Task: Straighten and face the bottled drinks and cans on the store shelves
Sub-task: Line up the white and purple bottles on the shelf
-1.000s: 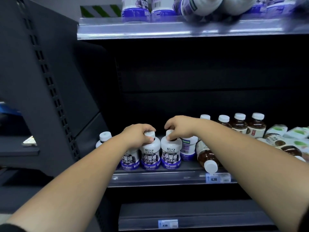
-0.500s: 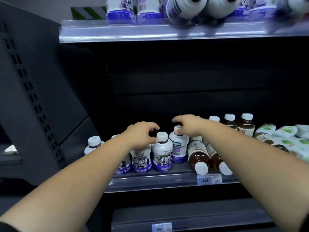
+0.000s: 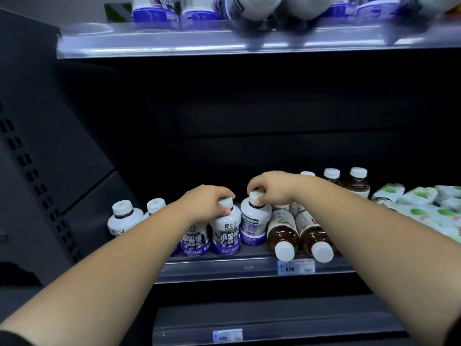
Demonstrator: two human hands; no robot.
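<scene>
Head view: the left hand [image 3: 209, 203] curls over the ribbed white cap of a squat white-and-purple juice bottle [image 3: 225, 233], upright near the front of the middle shelf [image 3: 224, 268]. Just beside it, the right hand [image 3: 268, 189] pinches the cap of a matching bottle [image 3: 254, 223] whose back label faces out. Right of these, two smooth brown tea bottles [image 3: 283, 231] lie on their sides, white caps over the glossy clear price rail [image 3: 249, 267].
</scene>
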